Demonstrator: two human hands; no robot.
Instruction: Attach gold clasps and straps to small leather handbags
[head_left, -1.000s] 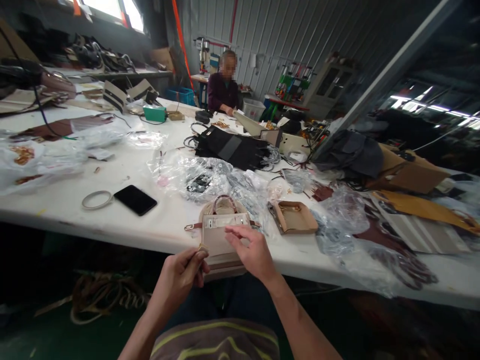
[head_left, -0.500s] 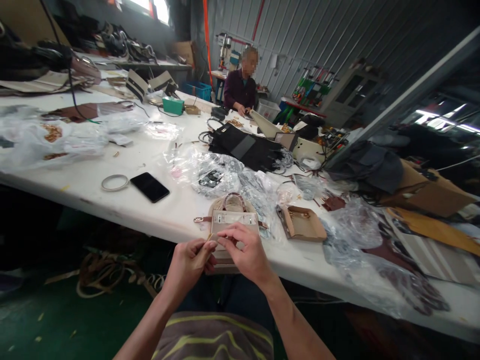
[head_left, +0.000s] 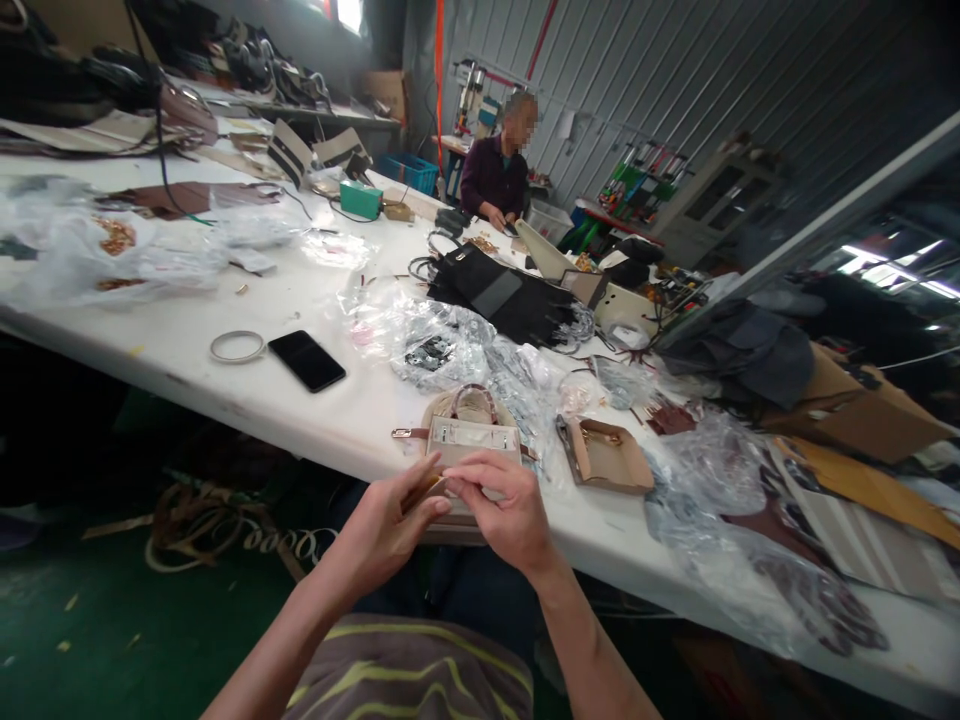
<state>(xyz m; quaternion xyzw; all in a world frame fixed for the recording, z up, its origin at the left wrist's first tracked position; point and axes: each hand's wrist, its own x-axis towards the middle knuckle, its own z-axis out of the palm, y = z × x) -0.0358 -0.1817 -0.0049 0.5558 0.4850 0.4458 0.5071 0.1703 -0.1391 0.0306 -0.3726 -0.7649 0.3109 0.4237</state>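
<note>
Handle (head_left: 472,388) and side straps (head_left: 409,433) are already on the beige bag (head_left: 474,437) at the desk (head_left: 352,415) edge; right hand (head_left: 517,505) pinches a small piece (head_left: 434,483), seemingly unattached; left hand's (head_left: 382,532) grip I cannot tell.

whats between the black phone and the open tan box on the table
In the head view, the small beige handbag lies between the phone and the box, with crumpled clear plastic beside it.
</note>
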